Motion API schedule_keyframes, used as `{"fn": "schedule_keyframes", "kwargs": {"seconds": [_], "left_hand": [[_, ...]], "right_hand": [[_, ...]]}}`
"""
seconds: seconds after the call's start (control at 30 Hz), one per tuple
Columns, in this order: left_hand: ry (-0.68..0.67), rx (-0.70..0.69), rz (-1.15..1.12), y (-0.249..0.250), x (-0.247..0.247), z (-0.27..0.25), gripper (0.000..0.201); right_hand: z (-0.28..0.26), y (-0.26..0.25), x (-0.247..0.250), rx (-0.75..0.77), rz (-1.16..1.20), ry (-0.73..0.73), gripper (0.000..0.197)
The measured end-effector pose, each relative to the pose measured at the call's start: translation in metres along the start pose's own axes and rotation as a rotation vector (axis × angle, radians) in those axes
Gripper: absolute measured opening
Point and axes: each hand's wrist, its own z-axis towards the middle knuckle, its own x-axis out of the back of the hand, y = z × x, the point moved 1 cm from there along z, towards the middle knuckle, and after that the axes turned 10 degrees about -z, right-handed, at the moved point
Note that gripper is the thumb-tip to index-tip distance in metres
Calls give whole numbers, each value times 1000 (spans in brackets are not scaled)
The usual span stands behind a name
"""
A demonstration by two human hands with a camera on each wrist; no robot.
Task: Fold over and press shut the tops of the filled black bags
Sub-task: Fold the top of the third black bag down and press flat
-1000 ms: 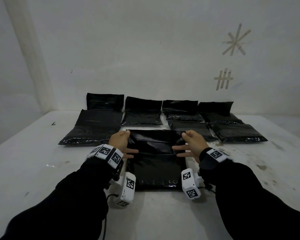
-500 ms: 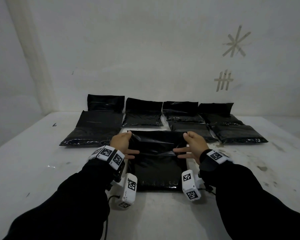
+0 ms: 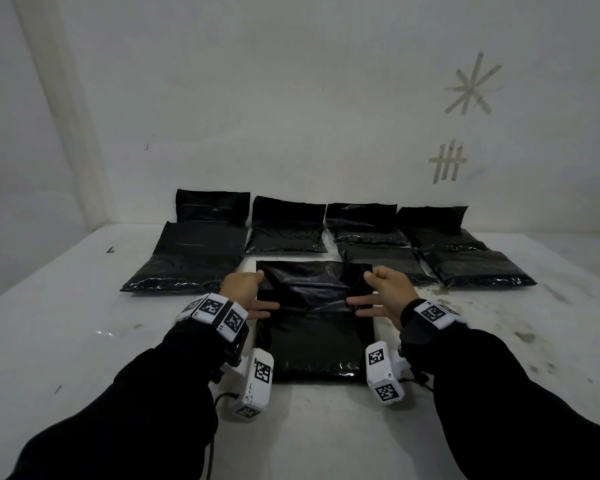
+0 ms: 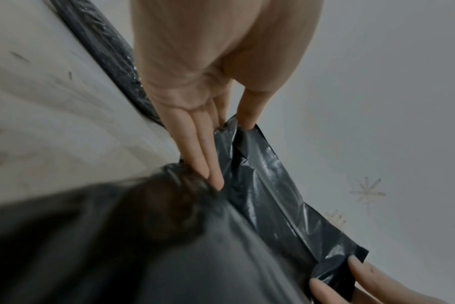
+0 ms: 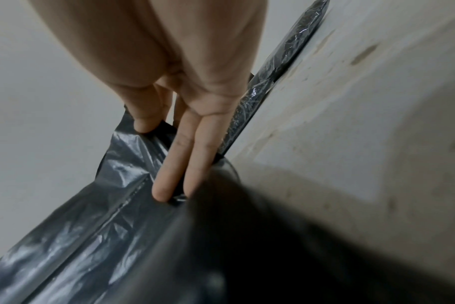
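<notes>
Both hands pinch the top flap of the near black bag (image 3: 315, 327) at its corners (thumb above, fingers below): left hand (image 3: 240, 285), right hand (image 3: 389, 289). The bag lies on the white surface (image 3: 84, 323), before seven other bags (image 3: 191, 258).

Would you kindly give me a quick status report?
Left hand and right hand each pinch a top corner of the near bag. Flap raised, not pressed. Nothing in the way.

a filled glossy black bag (image 3: 312, 344) lies flat on the table, its crinkled top flap (image 3: 309, 282) lifted and half folded.
</notes>
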Motion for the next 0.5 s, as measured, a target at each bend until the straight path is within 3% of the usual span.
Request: {"fn": "schedule_keyframes", "kwargs": {"seconds": [0.5], "left_hand": [[26, -55, -14, -6, -3, -8, 41]], "right_hand": [[-4, -5, 5, -41, -24, -64, 29]]}}
